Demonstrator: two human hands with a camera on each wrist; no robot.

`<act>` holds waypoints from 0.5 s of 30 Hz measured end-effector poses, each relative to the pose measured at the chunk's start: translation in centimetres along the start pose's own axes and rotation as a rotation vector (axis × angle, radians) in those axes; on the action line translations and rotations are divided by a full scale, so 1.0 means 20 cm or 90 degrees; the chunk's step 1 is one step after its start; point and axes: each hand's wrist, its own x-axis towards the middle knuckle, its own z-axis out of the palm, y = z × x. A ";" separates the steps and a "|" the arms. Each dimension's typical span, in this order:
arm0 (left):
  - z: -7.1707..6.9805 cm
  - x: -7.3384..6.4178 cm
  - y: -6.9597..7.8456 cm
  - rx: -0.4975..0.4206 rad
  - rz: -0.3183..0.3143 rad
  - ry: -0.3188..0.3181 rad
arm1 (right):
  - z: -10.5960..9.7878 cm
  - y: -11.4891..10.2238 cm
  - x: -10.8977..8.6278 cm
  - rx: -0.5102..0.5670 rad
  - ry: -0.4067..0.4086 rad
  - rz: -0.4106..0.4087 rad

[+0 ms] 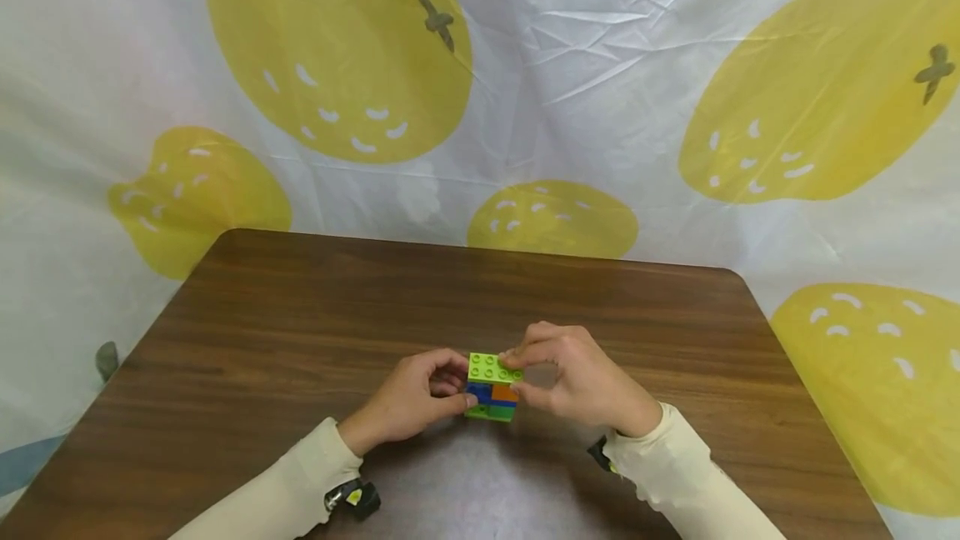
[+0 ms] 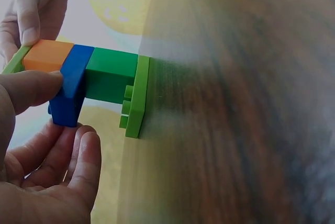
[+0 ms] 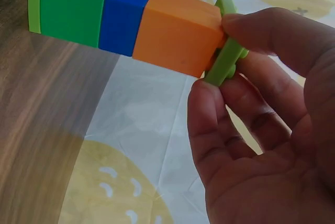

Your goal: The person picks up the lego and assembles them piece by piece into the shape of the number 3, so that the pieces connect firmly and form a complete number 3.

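Note:
A small stack of toy building bricks stands on the table in front of me. At its base lies a lime-green plate (image 2: pixel 138 98), studs up, carrying a green brick (image 2: pixel 112 72). Above that sits a blue brick (image 2: pixel 76 85), then an orange brick (image 3: pixel 175 30). My left hand (image 1: pixel 412 394) pinches the blue brick between thumb and fingers. At the top, my right hand (image 1: pixel 581 377) grips a second lime-green plate (image 1: pixel 483 367) by its edges. In the right wrist view this upper plate leans at a slight slant against the orange brick's end.
The brown wood-grain table (image 1: pixel 337 298) has rounded far corners. Behind it hangs a white cloth (image 1: pixel 570 107) printed with large yellow fruit. Dark wrist cameras are strapped at both cream sleeves (image 1: pixel 292 473).

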 end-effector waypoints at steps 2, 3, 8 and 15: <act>0.00 0.00 0.00 -0.002 0.000 -0.002 | 0.00 -0.01 0.00 0.003 0.000 0.005; 0.00 -0.01 0.01 -0.003 -0.001 -0.002 | 0.00 -0.01 0.00 0.004 -0.001 0.008; 0.00 -0.01 0.01 -0.007 -0.001 -0.006 | 0.00 -0.01 -0.01 0.012 0.005 0.017; 0.01 -0.01 0.00 -0.012 -0.002 -0.006 | 0.01 0.00 -0.03 0.022 0.007 0.033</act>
